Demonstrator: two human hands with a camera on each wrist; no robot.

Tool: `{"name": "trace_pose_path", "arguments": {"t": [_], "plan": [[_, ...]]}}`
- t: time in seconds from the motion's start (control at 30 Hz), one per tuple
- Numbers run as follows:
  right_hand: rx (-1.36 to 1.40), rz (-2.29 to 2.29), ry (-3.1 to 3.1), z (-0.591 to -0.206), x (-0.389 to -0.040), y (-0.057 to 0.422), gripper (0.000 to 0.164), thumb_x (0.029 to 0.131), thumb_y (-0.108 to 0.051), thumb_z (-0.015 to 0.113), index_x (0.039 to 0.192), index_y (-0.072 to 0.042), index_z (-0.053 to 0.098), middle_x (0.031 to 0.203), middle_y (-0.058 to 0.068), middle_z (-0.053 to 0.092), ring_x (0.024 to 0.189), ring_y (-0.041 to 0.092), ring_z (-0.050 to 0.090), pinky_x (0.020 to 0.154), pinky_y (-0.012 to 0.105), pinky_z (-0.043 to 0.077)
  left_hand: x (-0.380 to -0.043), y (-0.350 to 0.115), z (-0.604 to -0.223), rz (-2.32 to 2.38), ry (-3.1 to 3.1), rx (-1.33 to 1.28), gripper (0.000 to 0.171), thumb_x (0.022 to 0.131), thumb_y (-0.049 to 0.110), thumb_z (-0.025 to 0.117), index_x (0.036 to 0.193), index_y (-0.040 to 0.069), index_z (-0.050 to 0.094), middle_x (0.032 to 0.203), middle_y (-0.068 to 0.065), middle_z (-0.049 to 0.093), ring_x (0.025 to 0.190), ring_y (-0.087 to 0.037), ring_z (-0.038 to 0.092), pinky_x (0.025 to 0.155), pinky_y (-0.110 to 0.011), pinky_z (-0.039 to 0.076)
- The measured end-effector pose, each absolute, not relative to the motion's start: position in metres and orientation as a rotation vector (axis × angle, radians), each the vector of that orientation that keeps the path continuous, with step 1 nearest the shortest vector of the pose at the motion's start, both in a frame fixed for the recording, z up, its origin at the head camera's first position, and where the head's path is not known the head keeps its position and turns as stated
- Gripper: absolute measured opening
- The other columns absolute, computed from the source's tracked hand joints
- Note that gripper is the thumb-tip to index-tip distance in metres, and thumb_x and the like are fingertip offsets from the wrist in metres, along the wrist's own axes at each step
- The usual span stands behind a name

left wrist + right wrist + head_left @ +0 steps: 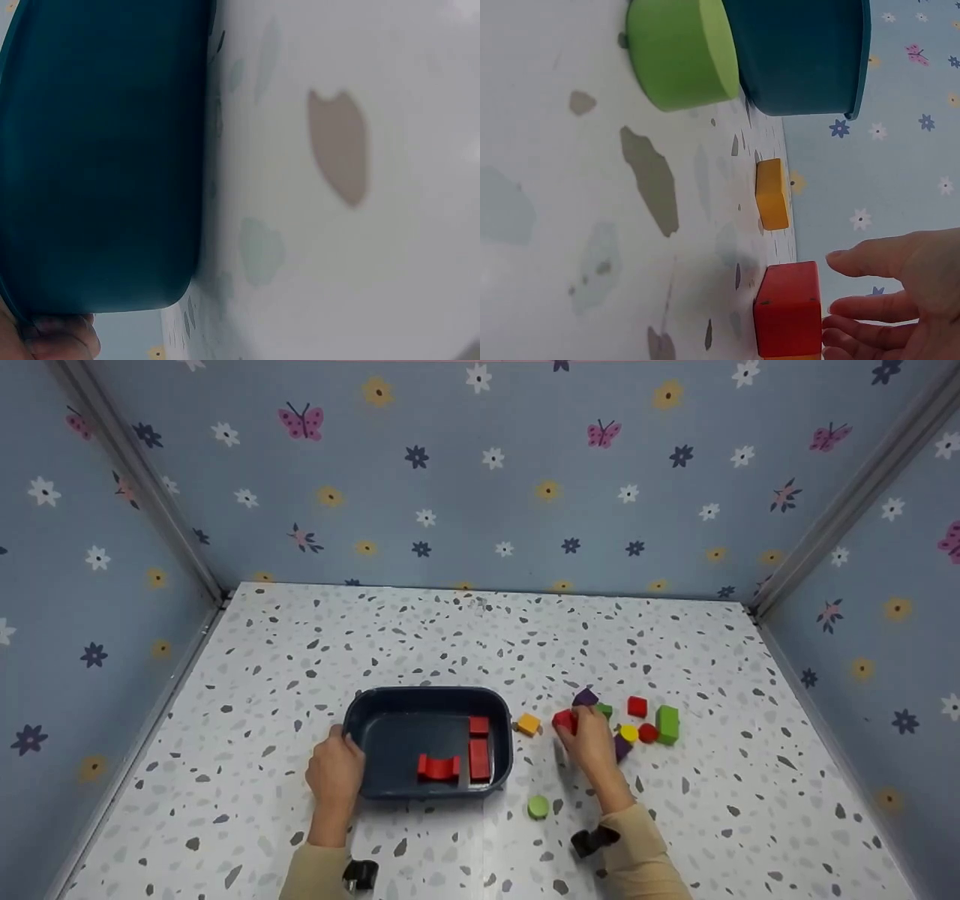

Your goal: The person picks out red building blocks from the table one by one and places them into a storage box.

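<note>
My left hand (334, 769) grips the left rim of a dark blue tray (390, 793); in the left wrist view, curled fingers (64, 337) show at the tray's edge. Inside the tray lie a red arch block (439, 769), a red rectangular block (479, 761) and a small red block (478, 726). My right hand (592, 742) is at another red block (564, 721) on the table. In the right wrist view its thumb and fingers are spread apart, fingertips right at the top of that red block (789, 311).
Between tray and right hand sits an orange block (529, 724); a light green cylinder (538, 808) stands nearer. Around the right hand are purple blocks (585, 697), a yellow cylinder (628, 733), a red round piece (648, 733), a red cube (637, 706) and a green block (667, 725). Patterned walls enclose the table.
</note>
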State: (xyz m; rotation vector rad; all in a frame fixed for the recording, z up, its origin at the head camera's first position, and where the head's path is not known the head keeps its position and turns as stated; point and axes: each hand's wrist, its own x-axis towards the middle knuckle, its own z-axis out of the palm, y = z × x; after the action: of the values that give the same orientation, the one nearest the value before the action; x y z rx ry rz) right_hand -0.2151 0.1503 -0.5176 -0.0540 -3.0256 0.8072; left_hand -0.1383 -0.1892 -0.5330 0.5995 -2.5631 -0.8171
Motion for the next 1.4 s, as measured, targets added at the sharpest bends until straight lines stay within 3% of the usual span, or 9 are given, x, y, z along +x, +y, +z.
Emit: {"name": "trace_pose_path", "arguments": {"t": [0.43,0.87,1.13,1.4], "plan": [[-0.131,0.662,-3.149,-0.517,-0.218,0.142,0.049,0.081,-0.020,0.065,0.120,0.004,0.048,0.123,0.025,0.042,0.108,0.034,0.047,0.089,0.045,0.037,-0.138,-0.189,-0.532,-0.817,-2.578,0.608,0.018,0.086,0.006,0.048,0.096,-0.006,0.057,0.080,-0.030,0.060,0.065,-0.044,0.058,0.052,-0.052,0.041],[-0.056,0.465,-3.178,-0.516,-0.221,0.138,0.046,0.077,-0.015,0.068,0.113,0.008,0.051,0.111,0.024,0.049,0.101,0.033,0.049,0.086,0.044,0.040,-0.138,-0.189,-0.532,-0.816,-2.576,0.601,0.019,0.086,0.007,0.048,0.098,-0.006,0.057,0.080,-0.030,0.060,0.066,-0.046,0.057,0.052,-0.053,0.041],[-0.006,0.378,-3.128,-0.519,-0.223,0.139,0.039,0.076,-0.014,0.070,0.103,0.009,0.053,0.095,0.022,0.054,0.088,0.032,0.055,0.076,0.042,0.045,-0.138,-0.190,-0.534,-0.812,-2.555,0.569,0.017,0.087,0.006,0.048,0.096,-0.005,0.057,0.077,-0.029,0.060,0.062,-0.044,0.057,0.049,-0.052,0.041],[-0.005,0.492,-3.124,-0.519,-0.223,0.142,0.038,0.076,-0.009,0.068,0.106,0.008,0.053,0.099,0.023,0.053,0.091,0.032,0.054,0.081,0.042,0.043,-0.138,-0.189,-0.533,-0.817,-2.556,0.581,0.018,0.087,0.006,0.047,0.097,-0.005,0.056,0.078,-0.030,0.060,0.064,-0.045,0.057,0.051,-0.053,0.040]]}}
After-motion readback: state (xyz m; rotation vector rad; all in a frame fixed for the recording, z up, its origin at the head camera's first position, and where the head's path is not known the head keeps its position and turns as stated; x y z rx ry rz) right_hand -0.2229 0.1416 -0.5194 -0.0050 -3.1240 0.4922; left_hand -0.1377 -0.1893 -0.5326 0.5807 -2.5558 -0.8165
